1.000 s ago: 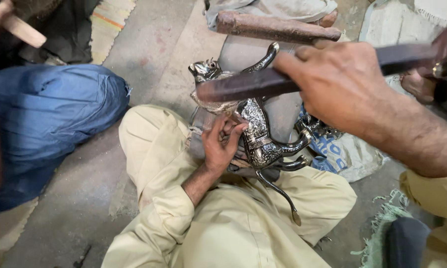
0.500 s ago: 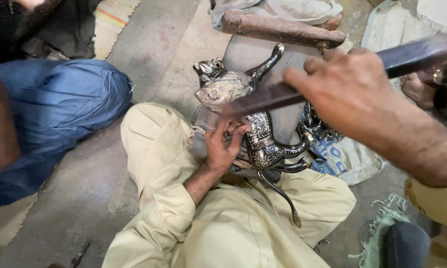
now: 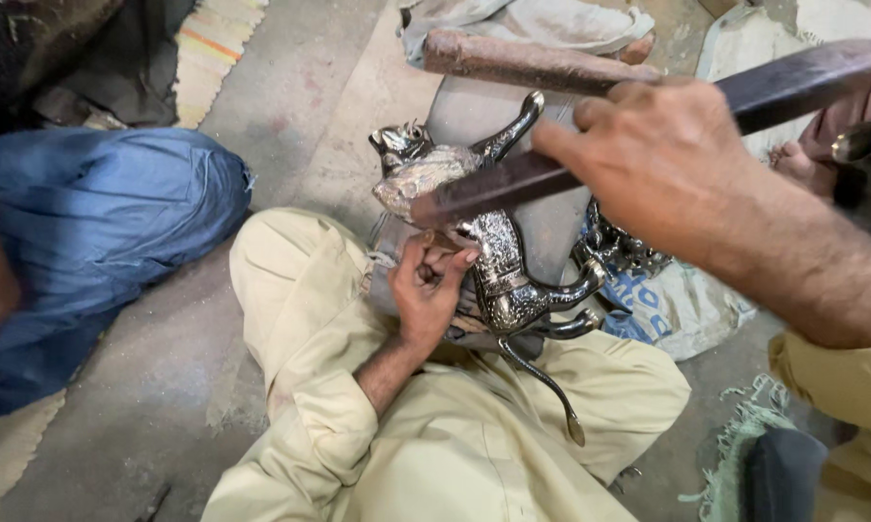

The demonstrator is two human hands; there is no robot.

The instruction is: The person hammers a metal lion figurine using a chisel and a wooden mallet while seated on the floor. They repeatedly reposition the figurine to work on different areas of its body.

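A silver, ornate metal animal figurine [image 3: 501,275] lies on its side over a grey block [image 3: 474,116] at my crossed legs. My left hand [image 3: 428,290] grips the figurine's body from below, fingers curled against it. My right hand [image 3: 662,164] is closed around a long dark flat bar [image 3: 498,188]. The bar's tip rests across the figurine's head [image 3: 411,179]. The figurine's thin tail [image 3: 546,387] trails over my beige trouser leg.
A person's knee in blue cloth [image 3: 97,222] is close at the left. A rusty round bar [image 3: 532,60] lies behind the block. Another person's hand [image 3: 846,145] sits at the right edge. More shiny metal pieces [image 3: 628,251] rest on a printed sack [image 3: 677,304].
My right hand has drawn the bar a little to the right and up across the figurine's head. The hand with a wooden stick at the top left has gone out of view.
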